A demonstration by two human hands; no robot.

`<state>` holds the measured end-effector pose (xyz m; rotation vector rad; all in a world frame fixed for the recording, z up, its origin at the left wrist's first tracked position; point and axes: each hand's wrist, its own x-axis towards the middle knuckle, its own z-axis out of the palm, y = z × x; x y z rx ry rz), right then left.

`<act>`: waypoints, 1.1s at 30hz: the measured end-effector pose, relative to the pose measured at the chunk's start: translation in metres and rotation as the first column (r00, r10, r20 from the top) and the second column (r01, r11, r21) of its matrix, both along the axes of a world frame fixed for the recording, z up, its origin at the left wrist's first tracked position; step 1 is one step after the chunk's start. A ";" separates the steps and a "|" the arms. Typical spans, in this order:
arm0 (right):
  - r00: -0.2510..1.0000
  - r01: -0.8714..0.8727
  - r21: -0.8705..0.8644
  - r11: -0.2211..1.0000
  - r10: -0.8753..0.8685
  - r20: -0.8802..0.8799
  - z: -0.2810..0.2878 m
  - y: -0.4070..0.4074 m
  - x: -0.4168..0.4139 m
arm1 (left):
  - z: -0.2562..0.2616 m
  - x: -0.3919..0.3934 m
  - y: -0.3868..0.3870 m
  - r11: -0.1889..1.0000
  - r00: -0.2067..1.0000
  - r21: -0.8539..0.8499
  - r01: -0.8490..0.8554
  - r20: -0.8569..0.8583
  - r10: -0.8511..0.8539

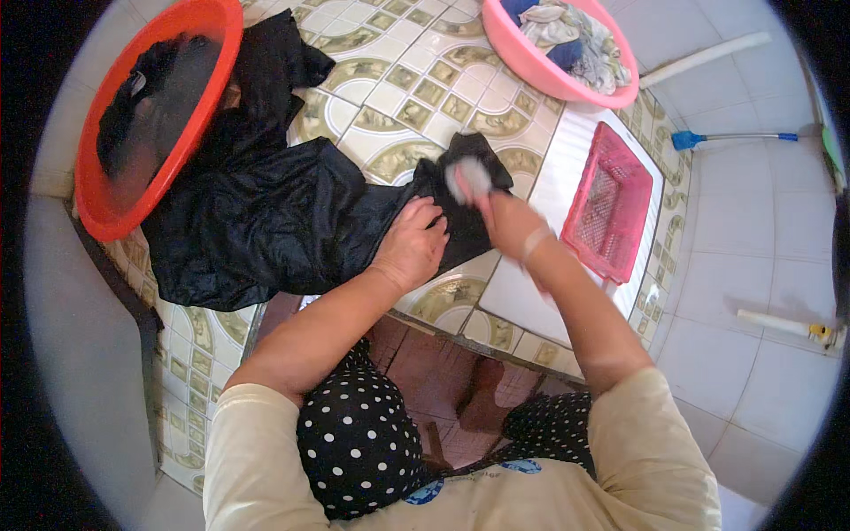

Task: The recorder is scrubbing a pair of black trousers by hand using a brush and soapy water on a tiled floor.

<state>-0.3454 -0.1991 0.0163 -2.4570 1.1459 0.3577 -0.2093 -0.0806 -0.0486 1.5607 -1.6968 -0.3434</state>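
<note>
A black garment (pixel 265 226) lies spread and rumpled over the patterned tiled surface, one narrow part reaching to the right. My left hand (pixel 413 244) presses flat on that part, fingers slightly apart. Just right of it, my right hand (pixel 508 216) is closed around a pale brush-like object (pixel 470 179), blurred, which rests on or just above the dark end of the garment. Its exact kind cannot be told. A pale band circles my right wrist.
An orange-red basin (pixel 229 86) with dark cloth stands tilted at the upper left. A pink basin (pixel 498 33) with light and blue cloths is at the top right. A pink plastic basket (pixel 609 206) sits on a white slab. A blue-ended brush (pixel 687 139) is by the tiled wall.
</note>
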 end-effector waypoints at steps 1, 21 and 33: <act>0.990 0.000 0.121 0.993 0.018 -0.142 0.018 0.027 -0.007 | 0.000 0.001 0.005 1.000 1.000 0.019 0.005 -0.005 -0.005; 1.000 -0.002 -0.026 1.000 0.001 -0.021 0.037 0.014 -0.007 | 0.037 0.018 0.017 0.958 0.960 0.268 -0.106 0.277 0.029; 0.999 0.039 -0.169 0.985 -0.036 0.023 -0.014 -0.061 0.040 | 0.027 0.016 0.024 0.887 0.871 0.443 -0.131 0.479 -0.111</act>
